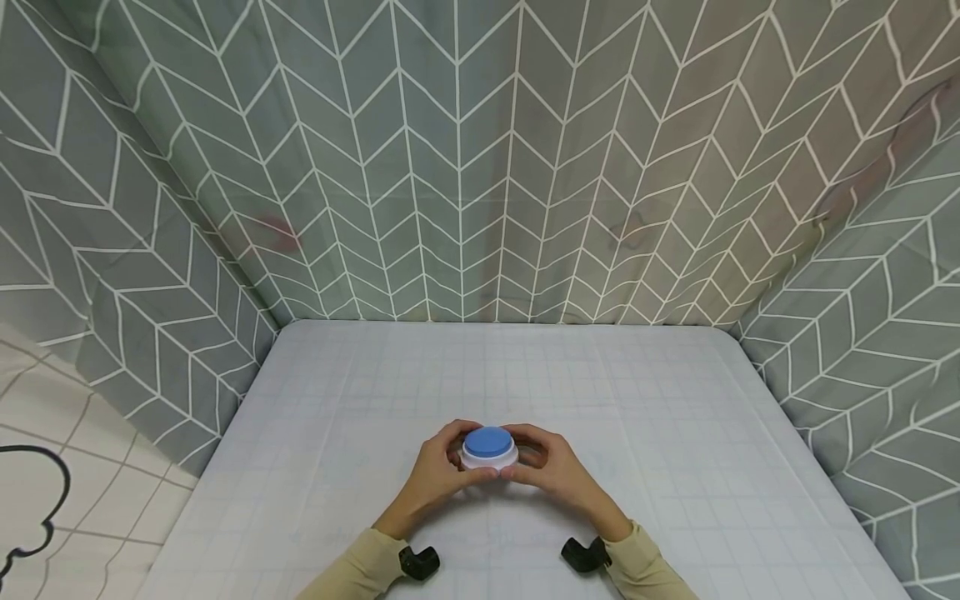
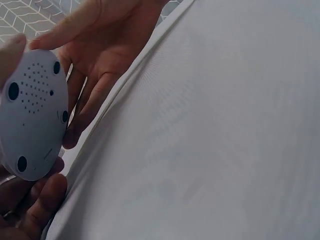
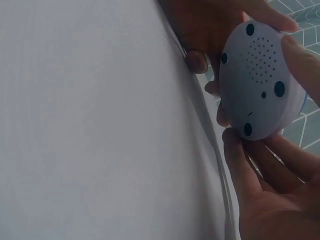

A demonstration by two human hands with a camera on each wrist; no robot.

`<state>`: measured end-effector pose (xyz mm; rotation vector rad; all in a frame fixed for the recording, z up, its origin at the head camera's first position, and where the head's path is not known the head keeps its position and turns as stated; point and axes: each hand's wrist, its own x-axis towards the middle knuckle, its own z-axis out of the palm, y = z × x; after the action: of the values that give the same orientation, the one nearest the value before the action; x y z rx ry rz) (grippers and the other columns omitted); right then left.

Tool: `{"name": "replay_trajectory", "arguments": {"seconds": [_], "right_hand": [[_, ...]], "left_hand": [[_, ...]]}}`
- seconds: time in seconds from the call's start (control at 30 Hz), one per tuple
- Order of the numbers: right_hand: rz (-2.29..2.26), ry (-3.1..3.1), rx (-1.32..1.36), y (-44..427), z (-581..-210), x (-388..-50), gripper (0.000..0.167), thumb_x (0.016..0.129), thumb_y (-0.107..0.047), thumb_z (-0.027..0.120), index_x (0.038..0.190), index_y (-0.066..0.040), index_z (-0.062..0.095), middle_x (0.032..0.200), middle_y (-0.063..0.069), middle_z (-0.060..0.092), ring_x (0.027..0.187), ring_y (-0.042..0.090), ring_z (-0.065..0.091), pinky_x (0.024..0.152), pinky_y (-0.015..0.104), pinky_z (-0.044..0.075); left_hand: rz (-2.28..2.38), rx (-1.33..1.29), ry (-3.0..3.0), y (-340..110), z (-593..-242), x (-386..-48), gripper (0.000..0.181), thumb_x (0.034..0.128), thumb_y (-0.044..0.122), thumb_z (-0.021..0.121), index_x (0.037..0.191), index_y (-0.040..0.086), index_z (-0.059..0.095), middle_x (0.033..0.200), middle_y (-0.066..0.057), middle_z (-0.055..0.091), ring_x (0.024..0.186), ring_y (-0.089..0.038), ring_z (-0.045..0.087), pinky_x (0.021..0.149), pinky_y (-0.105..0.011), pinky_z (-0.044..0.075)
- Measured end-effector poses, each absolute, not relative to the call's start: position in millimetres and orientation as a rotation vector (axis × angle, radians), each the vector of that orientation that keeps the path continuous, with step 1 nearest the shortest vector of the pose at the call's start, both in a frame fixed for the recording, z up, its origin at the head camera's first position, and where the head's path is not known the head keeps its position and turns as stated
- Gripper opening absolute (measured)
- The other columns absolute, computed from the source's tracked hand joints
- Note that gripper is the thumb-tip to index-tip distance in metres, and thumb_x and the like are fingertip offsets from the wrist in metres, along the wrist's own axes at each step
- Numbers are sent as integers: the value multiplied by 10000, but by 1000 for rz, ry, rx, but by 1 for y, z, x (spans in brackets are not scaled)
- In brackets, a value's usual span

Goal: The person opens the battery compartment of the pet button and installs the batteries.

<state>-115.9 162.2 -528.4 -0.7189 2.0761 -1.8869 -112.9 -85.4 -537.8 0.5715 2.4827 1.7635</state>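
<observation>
A round white push-button device with a blue top is held above the table between both hands. The left hand grips its left side, thumb along the front edge. On the opposite side the right hand grips it the same way, the two thumb tips close together. Both wrist views show the white underside of the button device, with several dark round feet and a patch of small holes. In the right wrist view, fingers of both hands surround the device.
A white cloth with a faint grid covers the table. Grey curtains with white chevron lines hang behind and at both sides. Black wrist mounts sit at the sleeve cuffs. A white tiled-pattern fabric lies at the left.
</observation>
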Motion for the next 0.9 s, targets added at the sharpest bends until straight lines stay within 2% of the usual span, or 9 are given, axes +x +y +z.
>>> {"name": "replay_trajectory", "arguments": {"seconds": [0.2,0.37,0.63,0.9], "right_hand": [[-1874,2055,-749,163,-529,-116,673,876,-36,850,1470,-16,535,1481,220,559,1379,156,576,1110,289,477],[-1849,2081,-745,162,-530,-115,713,850,-57,879,1475,-46,537,1490,194,558,1384,170,574,1105,293,482],[-1711,2354,-768,161,-530,-114,727,795,-186,944,1430,-109,599,1428,106,635,1224,272,645,967,348,576],[-1503,2628,-757,158,-533,-110,744,769,-352,955,1412,-202,613,1343,-22,673,1091,144,634,912,314,542]], "left_hand": [[1660,641,2626,-87,-539,-114,768,714,400,990,1361,174,644,1202,33,657,1010,-91,604,821,-254,518],[1573,678,2681,-89,-541,-115,789,688,442,996,1359,224,641,1184,75,624,1001,-78,557,858,-259,518],[1520,685,2673,-88,-541,-115,842,676,505,986,1393,268,615,1204,68,566,1062,-90,547,938,-298,529],[1436,731,2732,-88,-545,-116,903,659,543,981,1432,276,600,1271,51,564,1183,-119,573,1064,-448,504]]}}
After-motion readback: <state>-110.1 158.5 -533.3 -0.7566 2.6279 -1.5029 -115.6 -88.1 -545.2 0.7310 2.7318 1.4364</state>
